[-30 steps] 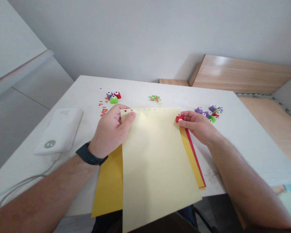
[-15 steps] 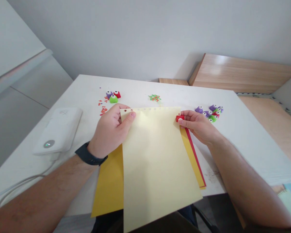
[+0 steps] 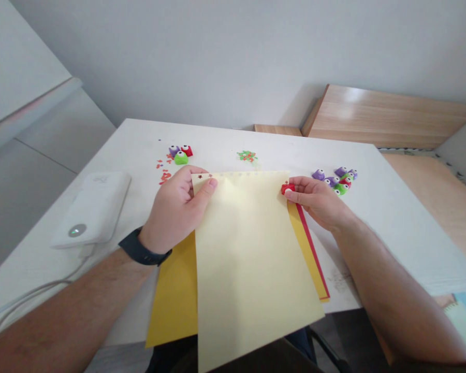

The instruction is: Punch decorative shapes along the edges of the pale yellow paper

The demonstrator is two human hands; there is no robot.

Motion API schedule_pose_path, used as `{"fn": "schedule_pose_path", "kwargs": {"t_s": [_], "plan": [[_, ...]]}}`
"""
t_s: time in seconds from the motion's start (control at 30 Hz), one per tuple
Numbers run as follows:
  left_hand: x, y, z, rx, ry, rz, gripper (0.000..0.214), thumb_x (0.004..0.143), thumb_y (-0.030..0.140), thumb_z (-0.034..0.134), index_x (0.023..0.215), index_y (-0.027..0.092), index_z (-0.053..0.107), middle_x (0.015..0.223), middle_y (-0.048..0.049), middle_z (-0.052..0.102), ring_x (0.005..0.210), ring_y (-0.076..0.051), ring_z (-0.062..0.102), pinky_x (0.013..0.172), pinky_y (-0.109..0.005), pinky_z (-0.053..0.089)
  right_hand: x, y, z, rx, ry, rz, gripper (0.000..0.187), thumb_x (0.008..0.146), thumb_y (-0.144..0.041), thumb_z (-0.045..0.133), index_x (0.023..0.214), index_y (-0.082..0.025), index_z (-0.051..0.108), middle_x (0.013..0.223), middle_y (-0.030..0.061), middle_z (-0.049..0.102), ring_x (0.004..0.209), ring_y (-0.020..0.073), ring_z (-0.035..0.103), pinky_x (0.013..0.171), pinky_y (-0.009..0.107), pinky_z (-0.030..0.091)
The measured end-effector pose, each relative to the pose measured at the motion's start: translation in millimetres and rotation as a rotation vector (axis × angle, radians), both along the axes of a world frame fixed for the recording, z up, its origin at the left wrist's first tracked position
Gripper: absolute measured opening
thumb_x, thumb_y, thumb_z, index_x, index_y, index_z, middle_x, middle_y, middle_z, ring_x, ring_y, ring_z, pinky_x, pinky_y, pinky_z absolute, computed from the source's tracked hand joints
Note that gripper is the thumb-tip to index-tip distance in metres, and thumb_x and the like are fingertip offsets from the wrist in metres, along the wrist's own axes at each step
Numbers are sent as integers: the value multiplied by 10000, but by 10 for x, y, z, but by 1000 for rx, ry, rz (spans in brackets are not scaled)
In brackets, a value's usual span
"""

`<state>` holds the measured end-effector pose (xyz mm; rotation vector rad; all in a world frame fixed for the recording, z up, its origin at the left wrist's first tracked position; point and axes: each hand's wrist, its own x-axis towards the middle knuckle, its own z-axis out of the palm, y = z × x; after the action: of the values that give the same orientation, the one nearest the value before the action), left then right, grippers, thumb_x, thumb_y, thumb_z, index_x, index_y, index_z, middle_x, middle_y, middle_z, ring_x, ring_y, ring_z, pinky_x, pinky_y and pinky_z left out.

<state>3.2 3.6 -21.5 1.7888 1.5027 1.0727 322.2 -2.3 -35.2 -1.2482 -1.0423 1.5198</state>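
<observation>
A pale yellow sheet of paper is raised in front of me, with small punched shapes, some star-like, along its top edge. My left hand pinches the upper left corner, thumb in front and fingers behind. At the upper right corner, my right hand grips a small red craft punch with a white button, my thumb against it. The punch sits at the sheet's edge, just under a small star-like hole. Beneath the sheet lie darker yellow paper and a red sheet, mostly covered.
Purple, red and green punches stand at the back left beside orange paper bits. Green and orange bits lie at the back middle. Several more punches are at the right. A white power bank with a cable rests left.
</observation>
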Motion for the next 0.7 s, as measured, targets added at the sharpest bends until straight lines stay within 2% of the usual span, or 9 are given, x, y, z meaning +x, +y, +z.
{"fn": "schedule_pose_path", "kwargs": {"t_s": [0.23,0.4,0.7], "plan": [[7,-25,29,-4,-26,-15,245,955,433,669,1083,231,611,774,7,662,634,-179,598,560,-311,430,-9,-4,-6,2,3,-16,398,682,-288,968,1018,-232,763,995,30,797,874,185,728,888,362,569],[7,-50,59,-24,-19,-23,278,979,437,664,1123,204,617,735,37,612,596,-141,525,552,-300,381,-4,-3,-11,-5,3,3,374,704,-300,958,1018,-226,768,1005,34,794,877,184,726,888,357,566],[9,-33,18,3,-13,-17,245,973,407,664,1109,208,621,666,45,557,532,-128,477,491,-282,320,-17,5,-8,-4,21,-2,397,684,-290,970,1018,-211,770,987,36,800,850,170,729,855,330,574]]}}
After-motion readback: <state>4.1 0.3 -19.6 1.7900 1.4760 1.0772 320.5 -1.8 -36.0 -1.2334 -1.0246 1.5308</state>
